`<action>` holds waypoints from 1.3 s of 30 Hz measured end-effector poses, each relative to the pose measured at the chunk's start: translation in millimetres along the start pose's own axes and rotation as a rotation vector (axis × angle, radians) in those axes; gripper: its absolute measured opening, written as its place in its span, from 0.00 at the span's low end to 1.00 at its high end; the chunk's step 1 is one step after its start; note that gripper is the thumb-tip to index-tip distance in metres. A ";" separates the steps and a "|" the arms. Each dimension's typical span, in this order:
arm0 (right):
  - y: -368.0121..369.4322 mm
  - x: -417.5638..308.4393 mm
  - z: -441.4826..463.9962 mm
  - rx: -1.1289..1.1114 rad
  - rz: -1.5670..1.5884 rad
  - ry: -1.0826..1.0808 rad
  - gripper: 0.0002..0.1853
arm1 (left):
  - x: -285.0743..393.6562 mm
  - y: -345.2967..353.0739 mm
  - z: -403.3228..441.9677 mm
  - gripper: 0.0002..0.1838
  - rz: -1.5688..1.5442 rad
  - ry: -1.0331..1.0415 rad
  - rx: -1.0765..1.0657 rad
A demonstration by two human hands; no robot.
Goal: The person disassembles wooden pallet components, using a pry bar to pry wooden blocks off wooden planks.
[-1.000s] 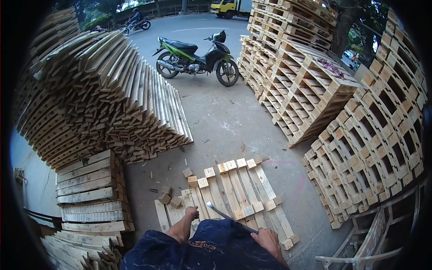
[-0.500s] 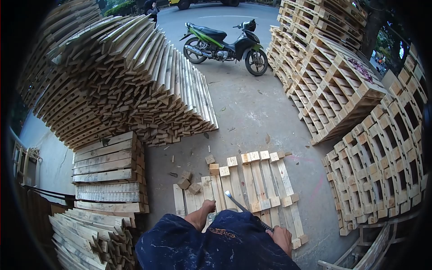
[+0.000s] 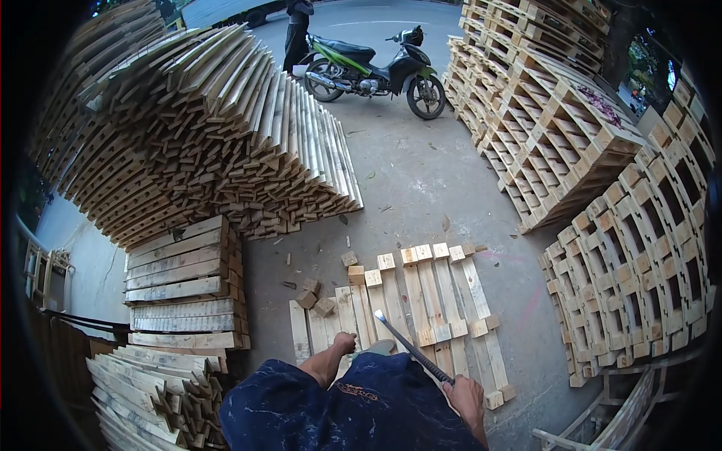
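Observation:
My right hand (image 3: 465, 398) is wrapped round the lower end of a dark ribbed metal bar (image 3: 417, 355). The bar slants up to the left, its bright flattened tip over the wooden slats. My left hand (image 3: 344, 343) is a closed fist above the slats at the left; I cannot make out what is inside it. Under both hands lie loose pale slats (image 3: 391, 293) side by side on the ground, with small wood blocks (image 3: 373, 278) along their far ends and more across the middle. Part of a sandal (image 3: 382, 347) shows beside my left hand.
Tall pallet stacks (image 3: 556, 143) stand at the right, and a big pile of planks (image 3: 256, 143) at the left. Loose blocks (image 3: 310, 286) lie left of the slats. A motorbike (image 3: 372, 71) is parked ahead, with a person (image 3: 297, 34) behind it and a truck (image 3: 218, 10) on the road.
More of the bar now shows beyond my right hand. My left hand has shifted only slightly. By the motorbike the person shows more fully, and a truck's side has come in at the top left.

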State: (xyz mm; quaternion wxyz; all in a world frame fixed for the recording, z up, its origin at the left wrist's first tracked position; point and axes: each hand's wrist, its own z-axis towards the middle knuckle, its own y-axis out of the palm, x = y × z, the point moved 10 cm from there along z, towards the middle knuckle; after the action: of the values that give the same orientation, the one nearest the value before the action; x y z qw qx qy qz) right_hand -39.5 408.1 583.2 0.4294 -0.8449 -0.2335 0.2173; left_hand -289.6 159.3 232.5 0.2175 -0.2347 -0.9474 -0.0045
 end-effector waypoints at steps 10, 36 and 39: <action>30.7 43.7 -28.1 -0.044 0.070 0.068 0.20 | -18.0 36.6 -8.9 0.16 0.074 -0.005 -0.048; 175.3 161.8 -71.9 -0.256 0.481 0.251 0.23 | -254.6 288.0 46.7 0.18 -0.251 -0.362 -0.282; 146.4 163.2 -83.8 -0.311 0.490 0.332 0.21 | -273.3 289.0 25.5 0.12 -0.126 -0.416 -0.131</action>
State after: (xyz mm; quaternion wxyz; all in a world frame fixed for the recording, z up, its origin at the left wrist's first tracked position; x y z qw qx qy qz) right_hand 168.5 374.2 479.9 0.2623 -0.9553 0.0192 0.1350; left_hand 46.4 298.2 69.2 0.0011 -0.1843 -0.9824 -0.0310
